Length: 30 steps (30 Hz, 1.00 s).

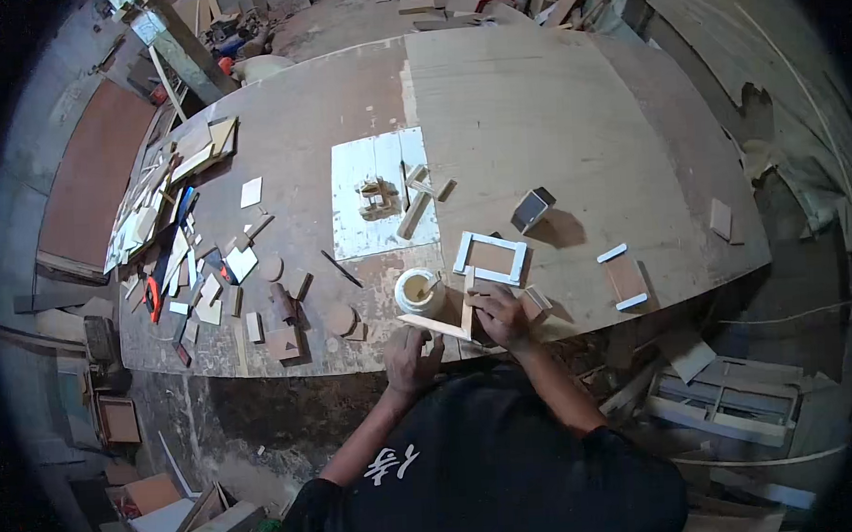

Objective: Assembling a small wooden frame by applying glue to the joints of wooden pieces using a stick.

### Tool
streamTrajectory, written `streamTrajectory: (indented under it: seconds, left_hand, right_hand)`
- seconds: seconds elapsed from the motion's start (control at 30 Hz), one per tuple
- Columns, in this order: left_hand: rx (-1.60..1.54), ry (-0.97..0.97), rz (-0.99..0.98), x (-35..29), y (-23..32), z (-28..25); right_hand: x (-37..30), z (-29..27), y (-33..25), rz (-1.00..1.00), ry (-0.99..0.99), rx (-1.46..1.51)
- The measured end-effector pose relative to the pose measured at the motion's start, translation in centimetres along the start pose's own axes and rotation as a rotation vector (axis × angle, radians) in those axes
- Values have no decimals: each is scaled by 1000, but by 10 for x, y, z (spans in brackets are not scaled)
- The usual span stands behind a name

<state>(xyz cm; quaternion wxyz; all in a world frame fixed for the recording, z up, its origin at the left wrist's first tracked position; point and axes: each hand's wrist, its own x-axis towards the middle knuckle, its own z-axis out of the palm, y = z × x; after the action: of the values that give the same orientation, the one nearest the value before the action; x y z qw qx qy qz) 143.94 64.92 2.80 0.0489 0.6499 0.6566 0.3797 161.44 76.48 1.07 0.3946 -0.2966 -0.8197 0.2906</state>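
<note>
On the table (542, 99), 2 wood strips (434, 326) make a corner. The right grip (501, 315) pinches the one pointing away; the sideways one is just past the left grip, (413, 360) pinched or not, I can't tell.

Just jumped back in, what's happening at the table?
The right hand holds one of two pale wood strips that meet in an L; the left hand is at the other. An open white tub stands just beyond them, and a white-edged rectangular frame lies beyond the right hand.
</note>
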Motion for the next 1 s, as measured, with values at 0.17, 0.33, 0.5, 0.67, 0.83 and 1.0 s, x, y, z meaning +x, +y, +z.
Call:
streamTrajectory:
  seconds: [0.17, 0.33, 0.5, 0.67, 0.83, 1.0]
  left_hand:
    - [101, 78, 304, 20, 20, -19]
    - [99, 207, 435, 31, 38, -32]
    - [80, 272, 489, 45, 49, -39]
    - [76, 235, 496, 49, 53, -41]
    - [-17, 179, 516, 47, 54, -40]
    - [31, 159, 551, 45, 57, -43]
  right_hand:
    - [12, -28, -32, -107, 144, -66]
    - [24, -50, -57, -241, 299, -117]
    - [33, -59, -67, -311, 377, -91]
    - [32, -61, -69, -299, 393, -147]
    - [31, -62, -70, -315, 353, -158]
    - [28, -61, -73, -303, 316, -162]
